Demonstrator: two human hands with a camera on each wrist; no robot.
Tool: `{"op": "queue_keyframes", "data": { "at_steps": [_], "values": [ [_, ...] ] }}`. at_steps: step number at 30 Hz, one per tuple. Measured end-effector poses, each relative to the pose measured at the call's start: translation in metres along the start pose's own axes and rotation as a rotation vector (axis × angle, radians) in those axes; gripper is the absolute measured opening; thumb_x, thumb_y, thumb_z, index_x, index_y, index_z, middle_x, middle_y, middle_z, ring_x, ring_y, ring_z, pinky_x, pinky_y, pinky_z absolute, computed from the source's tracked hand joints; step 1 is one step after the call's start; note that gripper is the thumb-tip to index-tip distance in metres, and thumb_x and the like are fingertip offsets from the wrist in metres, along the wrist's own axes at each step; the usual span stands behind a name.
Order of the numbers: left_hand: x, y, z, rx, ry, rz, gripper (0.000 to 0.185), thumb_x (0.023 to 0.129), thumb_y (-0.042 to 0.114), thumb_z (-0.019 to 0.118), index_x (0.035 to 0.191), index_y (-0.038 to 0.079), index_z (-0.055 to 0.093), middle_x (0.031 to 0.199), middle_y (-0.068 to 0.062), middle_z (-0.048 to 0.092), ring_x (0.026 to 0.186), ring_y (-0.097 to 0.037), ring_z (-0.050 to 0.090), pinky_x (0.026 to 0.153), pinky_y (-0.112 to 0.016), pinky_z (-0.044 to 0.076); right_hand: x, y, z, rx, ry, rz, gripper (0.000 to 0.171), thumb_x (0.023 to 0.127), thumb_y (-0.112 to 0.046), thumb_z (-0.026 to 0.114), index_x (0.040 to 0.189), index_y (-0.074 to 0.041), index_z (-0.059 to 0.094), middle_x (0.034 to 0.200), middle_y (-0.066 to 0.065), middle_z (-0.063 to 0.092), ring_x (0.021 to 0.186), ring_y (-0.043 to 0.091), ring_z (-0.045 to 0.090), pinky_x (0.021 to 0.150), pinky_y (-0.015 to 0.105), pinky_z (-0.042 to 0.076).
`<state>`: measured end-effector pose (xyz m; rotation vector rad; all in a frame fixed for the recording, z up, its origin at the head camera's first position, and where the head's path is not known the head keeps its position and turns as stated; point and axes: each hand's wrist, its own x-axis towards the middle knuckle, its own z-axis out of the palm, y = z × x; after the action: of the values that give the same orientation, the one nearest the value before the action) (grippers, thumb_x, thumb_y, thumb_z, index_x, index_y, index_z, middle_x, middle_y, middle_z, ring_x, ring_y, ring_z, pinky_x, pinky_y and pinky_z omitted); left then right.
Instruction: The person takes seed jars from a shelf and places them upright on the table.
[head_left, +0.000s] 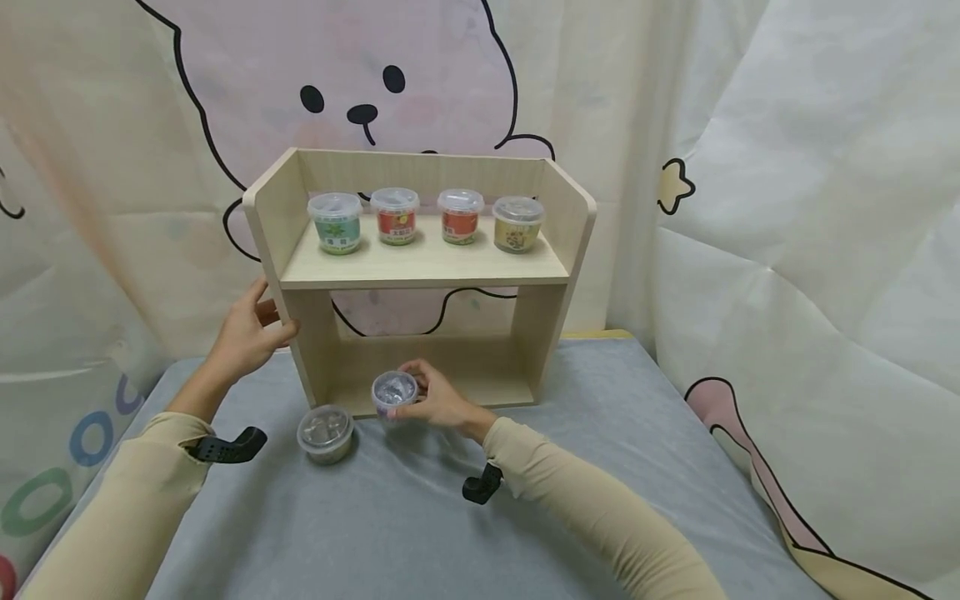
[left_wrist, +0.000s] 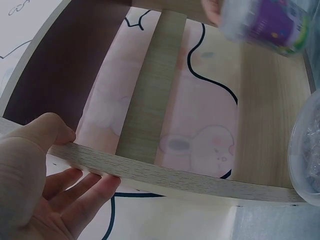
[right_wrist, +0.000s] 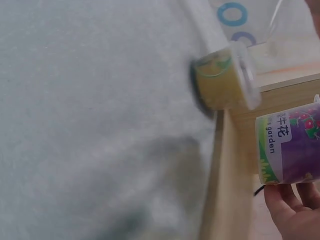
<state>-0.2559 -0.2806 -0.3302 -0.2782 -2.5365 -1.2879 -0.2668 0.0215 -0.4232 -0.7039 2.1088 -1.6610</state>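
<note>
Purple tub (right_wrist: 292, 150), clear lid (head_left: 395, 386), red flower print (right_wrist: 306, 121)

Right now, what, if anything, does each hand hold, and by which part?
The right hand holds the purple-labelled cup by its side; the left hand grips the shelf by its left panel's front edge.

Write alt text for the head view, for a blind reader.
A right hand holds a cup at a shelf; the left hand grips its side. Four cups line its upper level; another cup stands on the table.
</note>
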Motion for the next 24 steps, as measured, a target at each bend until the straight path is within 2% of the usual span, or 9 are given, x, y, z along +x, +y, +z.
{"op": "queue_keyframes", "data": {
  "at_steps": [11, 17, 24],
  "values": [
    [0.0, -0.001, 0.0, -0.006, -0.001, 0.005, 0.088, 0.094, 0.011, 0.063, 0.164, 0.027, 0.013, 0.153, -0.034, 0.041, 0.129, -0.06, 0.05, 0.072, -0.044, 0.065, 0.006, 0.03, 0.02, 0.031, 0.013, 0.025, 0.063, 0.082, 0.006, 0.077, 0.136, -0.002, 0.045, 0.124, 0.024, 0.065, 0.099, 0.012, 0.065, 0.085, 0.018, 0.052],
    [0.001, -0.002, 0.001, -0.001, 0.003, 0.002, 0.089, 0.094, 0.01, 0.064, 0.164, 0.028, 0.013, 0.153, -0.034, 0.041, 0.129, -0.06, 0.05, 0.074, -0.046, 0.065, 0.007, 0.038, 0.028, 0.04, -0.008, 0.03, 0.063, 0.08, 0.007, 0.077, 0.133, -0.003, 0.044, 0.123, 0.022, 0.066, 0.098, 0.01, 0.064, 0.085, 0.016, 0.051],
    [0.001, -0.002, 0.0, -0.014, 0.004, 0.004, 0.088, 0.094, 0.01, 0.064, 0.164, 0.027, 0.013, 0.153, -0.034, 0.041, 0.129, -0.06, 0.05, 0.072, -0.044, 0.065, 0.008, 0.041, 0.035, 0.018, 0.0, 0.036, 0.063, 0.08, 0.007, 0.077, 0.134, -0.002, 0.044, 0.12, 0.022, 0.065, 0.094, 0.009, 0.062, 0.082, 0.016, 0.049]
  ]
}}
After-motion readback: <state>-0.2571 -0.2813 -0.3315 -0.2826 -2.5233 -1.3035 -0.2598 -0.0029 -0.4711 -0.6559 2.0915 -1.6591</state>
